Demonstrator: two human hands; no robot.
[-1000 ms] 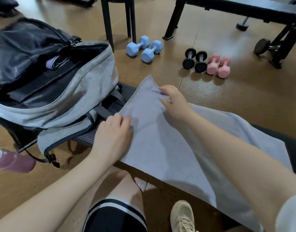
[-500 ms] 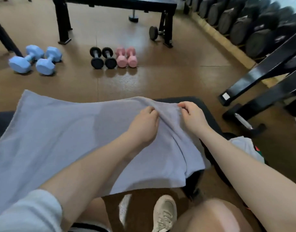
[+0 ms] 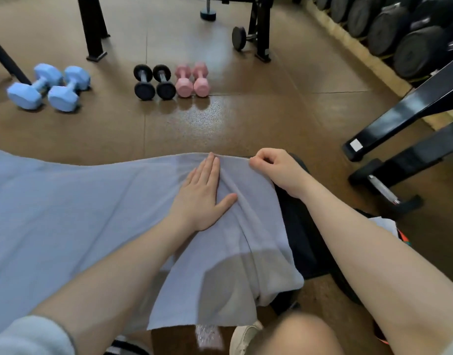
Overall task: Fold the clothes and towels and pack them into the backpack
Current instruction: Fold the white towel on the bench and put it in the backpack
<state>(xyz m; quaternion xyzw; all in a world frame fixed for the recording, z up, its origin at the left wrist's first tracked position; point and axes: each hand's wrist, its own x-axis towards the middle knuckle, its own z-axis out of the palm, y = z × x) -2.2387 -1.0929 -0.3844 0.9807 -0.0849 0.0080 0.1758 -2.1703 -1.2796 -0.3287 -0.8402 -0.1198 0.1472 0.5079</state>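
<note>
A pale lilac-grey towel [image 3: 79, 213] lies spread across the black bench [image 3: 299, 242] in front of me, its near edge hanging over the bench's front. My left hand [image 3: 203, 198] lies flat on the towel near its right end, fingers straight, beside a ridge of folds. My right hand [image 3: 276, 170] pinches the towel's far right corner between curled fingers and thumb. The backpack is out of view.
On the brown floor beyond the bench lie two blue dumbbells [image 3: 48, 87], two black dumbbells [image 3: 153, 82] and two pink dumbbells [image 3: 192, 79]. A black rack of large dumbbells [image 3: 409, 34] stands at right, with a black frame [image 3: 404, 119] near it. A white garment [image 3: 385, 225] lies right of the bench.
The view swung from the towel's left end and the backpack to its right end. My left hand went from gripping the far edge to lying flat; my right hand holds the corner.
</note>
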